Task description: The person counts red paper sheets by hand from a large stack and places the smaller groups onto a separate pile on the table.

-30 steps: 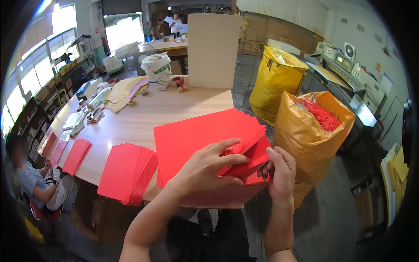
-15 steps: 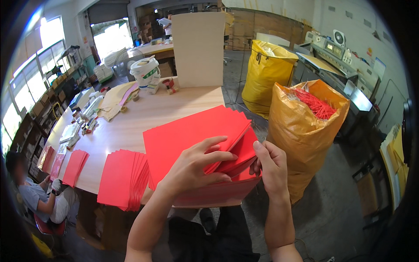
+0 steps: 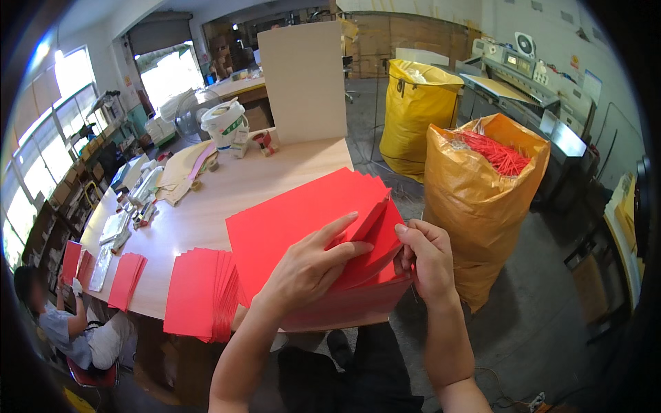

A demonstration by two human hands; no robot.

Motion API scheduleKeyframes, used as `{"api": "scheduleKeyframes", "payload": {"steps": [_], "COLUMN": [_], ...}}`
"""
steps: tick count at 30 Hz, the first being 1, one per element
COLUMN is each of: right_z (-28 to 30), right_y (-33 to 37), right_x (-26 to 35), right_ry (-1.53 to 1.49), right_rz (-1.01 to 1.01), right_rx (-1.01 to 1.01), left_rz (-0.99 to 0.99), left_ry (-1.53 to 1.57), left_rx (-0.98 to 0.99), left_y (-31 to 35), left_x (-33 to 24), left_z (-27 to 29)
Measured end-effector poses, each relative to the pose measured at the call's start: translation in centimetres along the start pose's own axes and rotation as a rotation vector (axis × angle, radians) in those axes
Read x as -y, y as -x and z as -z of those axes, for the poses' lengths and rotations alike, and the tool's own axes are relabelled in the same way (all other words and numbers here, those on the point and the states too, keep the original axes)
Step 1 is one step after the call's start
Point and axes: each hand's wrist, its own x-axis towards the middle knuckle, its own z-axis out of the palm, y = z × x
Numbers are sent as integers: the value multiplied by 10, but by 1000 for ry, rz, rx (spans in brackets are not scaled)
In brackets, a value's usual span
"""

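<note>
A thick stack of red paper sheets lies at the table's near edge in front of me, its right corner fanned into layers. My left hand rests on the stack, fingers apart and stretched to the right. Its fingertips touch upper sheets that stand bent up from the layers below; the thumb is mostly hidden. At the right corner my right hand is closed in a pinch, thumb against the curled fingers, at the edge of the lower red sheets. How many sheets it grips is hidden.
Left of the stack lie a fanned red pile and a smaller one. A seated person handles red pieces at far left. A white bucket and an upright board stand behind. Orange and yellow sacks stand right.
The upper sheets are bent up further at the corner, and my left fingers have shifted slightly. My right hand keeps its pinch. The seated person has raised a red piece. My view has shifted slightly.
</note>
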Motion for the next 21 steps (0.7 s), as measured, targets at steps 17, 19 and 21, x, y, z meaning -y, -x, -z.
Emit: {"api": "scheduleKeyframes", "payload": {"steps": [17,19,21], "right_z": [14,14,12], "right_y": [14,32,42], "right_x": [-20,-25,-21], "right_ry": [214,514,790], "right_rz": [222,411,540], "right_rx": [-233,-393,-325], "left_rz": [46,51,50], "left_ry": [45,58,64], "left_rx": [3,-1,-6], "left_y": [-3,-3,-3], "left_x": [-9,-9,-11], "left_z": [-1,-2,-3]}}
